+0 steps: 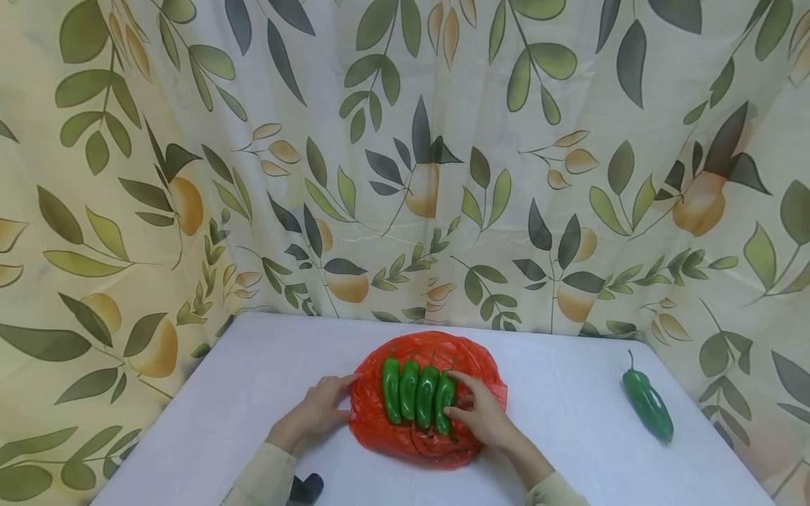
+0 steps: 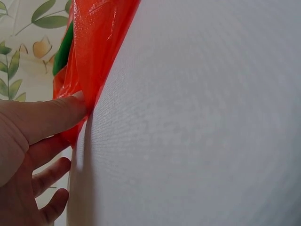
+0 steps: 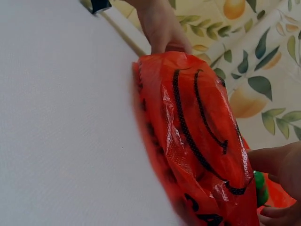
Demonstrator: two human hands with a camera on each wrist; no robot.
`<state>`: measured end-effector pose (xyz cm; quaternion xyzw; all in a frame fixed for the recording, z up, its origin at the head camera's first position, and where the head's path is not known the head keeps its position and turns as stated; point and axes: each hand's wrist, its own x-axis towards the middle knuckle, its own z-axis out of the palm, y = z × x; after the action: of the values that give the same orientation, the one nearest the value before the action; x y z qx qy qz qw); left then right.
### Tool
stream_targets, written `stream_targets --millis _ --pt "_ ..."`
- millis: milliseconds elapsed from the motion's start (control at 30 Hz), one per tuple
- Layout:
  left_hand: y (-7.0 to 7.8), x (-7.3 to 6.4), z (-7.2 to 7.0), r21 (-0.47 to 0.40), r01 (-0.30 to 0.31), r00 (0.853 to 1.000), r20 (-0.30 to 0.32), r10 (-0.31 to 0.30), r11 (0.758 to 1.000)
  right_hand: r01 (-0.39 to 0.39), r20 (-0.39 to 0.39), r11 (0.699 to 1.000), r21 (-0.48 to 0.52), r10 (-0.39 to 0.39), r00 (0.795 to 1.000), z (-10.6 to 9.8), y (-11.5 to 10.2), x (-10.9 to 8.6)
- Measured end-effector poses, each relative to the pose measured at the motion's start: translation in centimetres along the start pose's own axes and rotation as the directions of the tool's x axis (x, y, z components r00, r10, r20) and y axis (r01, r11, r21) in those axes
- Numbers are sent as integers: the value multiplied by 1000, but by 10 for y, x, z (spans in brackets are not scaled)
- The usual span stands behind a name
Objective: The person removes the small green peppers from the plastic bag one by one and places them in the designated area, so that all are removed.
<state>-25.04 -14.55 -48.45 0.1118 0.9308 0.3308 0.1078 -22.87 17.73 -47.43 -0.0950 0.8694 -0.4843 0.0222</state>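
Observation:
A red plastic bag (image 1: 380, 439) with black print lies on the white table, bulging in the right wrist view. Several glossy green chili peppers (image 1: 408, 390) sit side by side on top, stems toward the back. At the bag's left edge, my left hand (image 1: 323, 406) pinches the red plastic between thumb (image 2: 61, 113) and index finger. My right hand (image 1: 484, 414) grips the rightmost pepper (image 1: 445, 400), thumb near its lower end and fingers near its stem end. What is inside the bag is hidden.
Another, larger green pepper (image 1: 648, 406) lies alone at the table's right side. A dark object (image 1: 306, 488) shows beside the left sleeve at the front edge. Behind the white table (image 1: 557, 393) hangs a curtain (image 1: 405, 176) printed with leaves and fruit.

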Motion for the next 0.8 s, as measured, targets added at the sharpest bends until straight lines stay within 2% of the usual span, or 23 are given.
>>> stream_targets --millis 200,300,533,800 --pt "-1 0 0 -8 -2 1000 1 2 1000 -4 -65 997 -78 -1 998 -7 -7 2" --pt "0 3 0 -14 -2 1000 7 2 1000 -1 -83 997 -82 -6 997 -15 -14 3" --pt "1 6 0 -16 4 1000 14 -4 1000 35 -60 999 11 -34 998 -32 -24 4" --pt "-2 5 1 -12 13 1000 9 -13 1000 68 -47 997 -43 -70 996 -56 -26 -9"
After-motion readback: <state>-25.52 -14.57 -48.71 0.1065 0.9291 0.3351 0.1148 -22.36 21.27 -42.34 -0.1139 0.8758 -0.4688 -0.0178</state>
